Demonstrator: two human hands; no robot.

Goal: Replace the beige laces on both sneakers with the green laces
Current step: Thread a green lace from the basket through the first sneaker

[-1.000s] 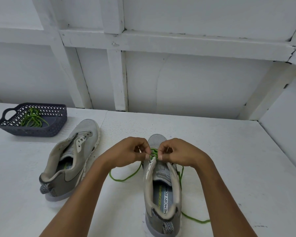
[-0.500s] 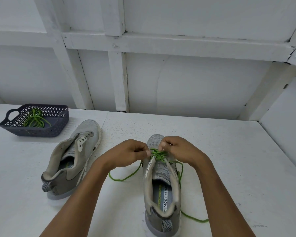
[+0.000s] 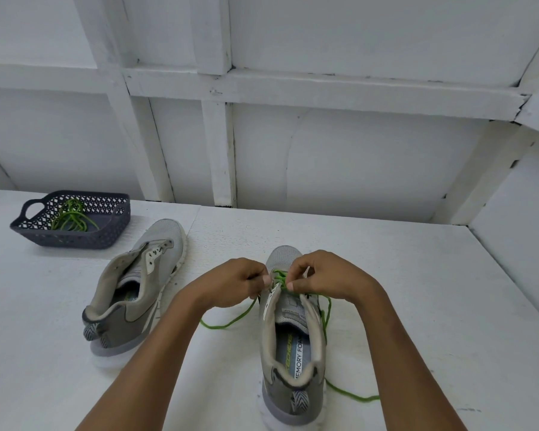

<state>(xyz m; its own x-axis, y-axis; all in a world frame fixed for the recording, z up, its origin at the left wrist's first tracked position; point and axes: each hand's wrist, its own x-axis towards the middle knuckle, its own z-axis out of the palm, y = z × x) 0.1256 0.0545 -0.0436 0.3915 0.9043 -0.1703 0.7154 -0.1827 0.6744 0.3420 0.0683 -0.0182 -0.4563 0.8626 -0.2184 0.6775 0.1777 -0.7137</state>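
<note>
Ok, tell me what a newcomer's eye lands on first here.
The left hand and right hand pinch a bright green lace at the front eyelets of the grey mesh sneaker at centre. To its left lies a second, unlaced grey sneaker, and far left a dark blue perforated basket holds another green lace.

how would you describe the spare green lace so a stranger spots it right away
Look to the far left of the white table, where a dark blue perforated plastic basket sits beyond the unlaced grey sneaker. The loose bundle of green lace lies inside it. Unlike the other green lace, it is threaded through no sneaker.
</note>
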